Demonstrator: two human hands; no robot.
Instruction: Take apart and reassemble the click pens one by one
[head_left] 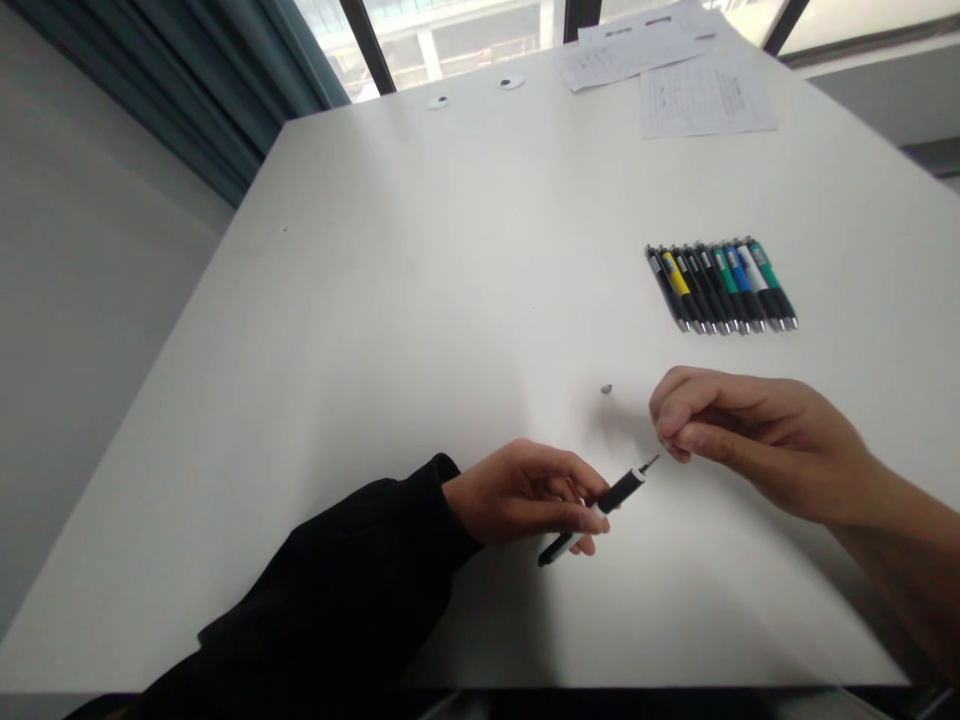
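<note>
In the head view, the left hand (525,490), in a black sleeve (360,570), grips a pen (624,490) between thumb and fingers above the near part of the white table (420,300). The pen tilts, its thin refill (650,463) pointing up toward the right hand (765,430). That hand is closed, thumb against fingers, just beside the refill's point; whether it pinches anything is too small to tell. A small silver piece (607,389) lies near both hands. Beyond the right hand, pens (724,285) lie side by side; papers (709,95) lie at the far edge.
</note>
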